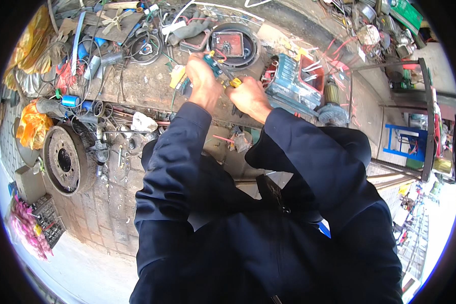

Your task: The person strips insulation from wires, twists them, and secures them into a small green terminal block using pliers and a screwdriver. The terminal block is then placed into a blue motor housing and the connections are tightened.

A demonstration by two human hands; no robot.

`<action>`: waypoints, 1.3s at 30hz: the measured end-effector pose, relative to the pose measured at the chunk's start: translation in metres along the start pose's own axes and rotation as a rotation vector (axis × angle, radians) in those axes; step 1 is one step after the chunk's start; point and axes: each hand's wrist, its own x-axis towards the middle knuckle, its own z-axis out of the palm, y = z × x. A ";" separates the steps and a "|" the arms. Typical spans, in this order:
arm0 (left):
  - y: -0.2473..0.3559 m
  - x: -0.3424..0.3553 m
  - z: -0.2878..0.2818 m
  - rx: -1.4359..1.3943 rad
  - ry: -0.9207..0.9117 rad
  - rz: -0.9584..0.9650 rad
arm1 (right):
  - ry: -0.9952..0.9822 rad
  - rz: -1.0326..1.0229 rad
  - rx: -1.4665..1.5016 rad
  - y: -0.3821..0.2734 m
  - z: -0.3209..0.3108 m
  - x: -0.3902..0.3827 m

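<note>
My left hand (203, 81) is closed around a small teal-blue part (211, 65) that shows only partly past the fingers. In my right hand (250, 97) is a screwdriver with a yellow-and-black handle (236, 82); its shaft slants up and left toward the teal part. Whether the tip touches the part is too small to tell. Just right of my right hand lies a blue motor housing (288, 81) with a red inside and pale wires. A round metal cover (253, 53) with a red-rimmed square piece in it lies beyond my hands. Something yellow (177, 77) is beside my left hand.
A rusty wheel rim (48, 157) stands on the left. Cables, a blue can (70, 101) and an orange plastic bag (33, 125) crowd that side. A copper-wound motor part (332, 96) sits right of the housing. Farther right are a dark metal frame (426, 121) and a blue frame (405, 142).
</note>
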 end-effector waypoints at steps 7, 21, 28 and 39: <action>0.003 0.003 -0.006 0.080 -0.044 0.028 | -0.150 0.215 0.245 0.007 0.010 0.007; 0.032 0.002 -0.019 -0.123 -0.038 -0.106 | -0.411 0.457 0.885 0.088 0.110 0.042; 0.041 0.002 -0.025 -0.083 -0.016 -0.104 | -0.576 0.547 0.978 0.106 0.124 0.068; 0.038 0.001 -0.015 -0.110 -0.156 -0.110 | -0.439 0.225 0.643 0.019 0.003 0.024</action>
